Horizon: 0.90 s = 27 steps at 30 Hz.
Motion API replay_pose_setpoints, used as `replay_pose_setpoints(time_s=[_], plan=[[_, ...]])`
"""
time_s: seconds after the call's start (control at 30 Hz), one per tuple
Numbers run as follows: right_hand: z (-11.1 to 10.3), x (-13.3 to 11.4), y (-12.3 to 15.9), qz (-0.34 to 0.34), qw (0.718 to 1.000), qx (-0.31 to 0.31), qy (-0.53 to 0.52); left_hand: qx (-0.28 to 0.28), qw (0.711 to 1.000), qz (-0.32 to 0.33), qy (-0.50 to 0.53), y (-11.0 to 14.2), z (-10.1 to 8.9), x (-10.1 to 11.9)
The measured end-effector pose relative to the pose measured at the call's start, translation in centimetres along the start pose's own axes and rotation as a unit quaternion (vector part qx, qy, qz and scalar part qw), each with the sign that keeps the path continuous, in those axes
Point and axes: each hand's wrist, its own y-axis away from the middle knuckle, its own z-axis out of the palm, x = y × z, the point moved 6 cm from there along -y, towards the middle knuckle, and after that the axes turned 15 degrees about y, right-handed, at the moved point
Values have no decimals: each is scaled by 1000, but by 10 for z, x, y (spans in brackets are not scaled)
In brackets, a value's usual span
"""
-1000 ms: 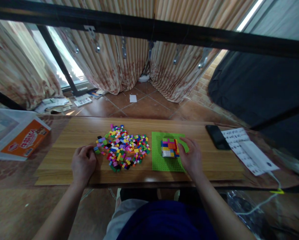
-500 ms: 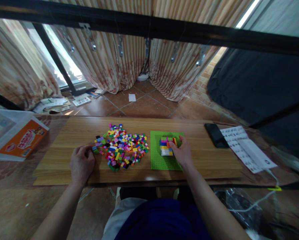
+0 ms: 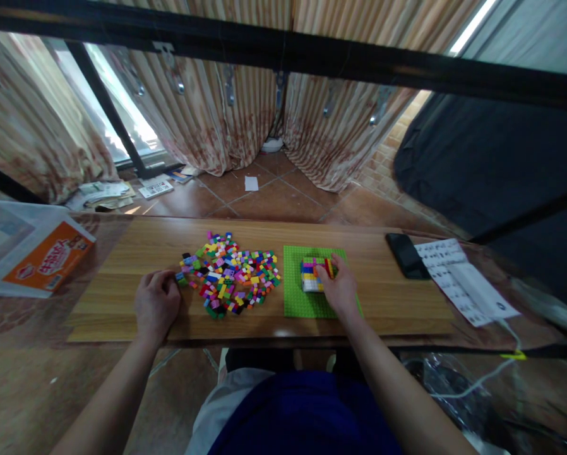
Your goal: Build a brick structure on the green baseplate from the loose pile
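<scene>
Right at the heart of it, the block build (image 3: 310, 275) sat on the green baseplate (image 3: 293, 305), toward the plate's far side, its white and yellow front in plain sight. The right hand (image 3: 340, 285) covered the build's right end, thumb over the top and forefinger at the far right corner, a flash of red and yellow between them. Whether those fingers clamped anything could not be told; the palm hid that side, and the forearm crossed the plate's near right corner.

The plate lay right of centre on the desk (image 3: 122, 253), nearer the near edge than the far one. Just left of it, what a scatter: loose blocks (image 3: 226, 276), small and crowded, too many to sort by eye!

At the pile's left fringe rested the left hand (image 3: 158, 303), well apart from the right, fingers curled under, so any block inside was hidden.

Over at the desk's far right corner lay a black phone (image 3: 406, 256), beside a printed sheet (image 3: 439, 259) with blurred markings. Beyond the left edge, a clear box (image 3: 21, 243) was cut off by the frame.
</scene>
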Motion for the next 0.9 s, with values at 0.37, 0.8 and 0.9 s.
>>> replay_pose_setpoints(time_s=[0.37, 0.8, 0.9], plan=[[-5, 13, 3, 6, 997, 32, -73, 10, 1000, 4, 13, 1, 2, -6], [-9, -164, 21, -323, 939, -47, -108, 0, 999, -14, 44, 7, 5, -7], [18, -203, 27, -385, 913, -98, -96, 2, 998, -17, 55, 8, 6, -9]])
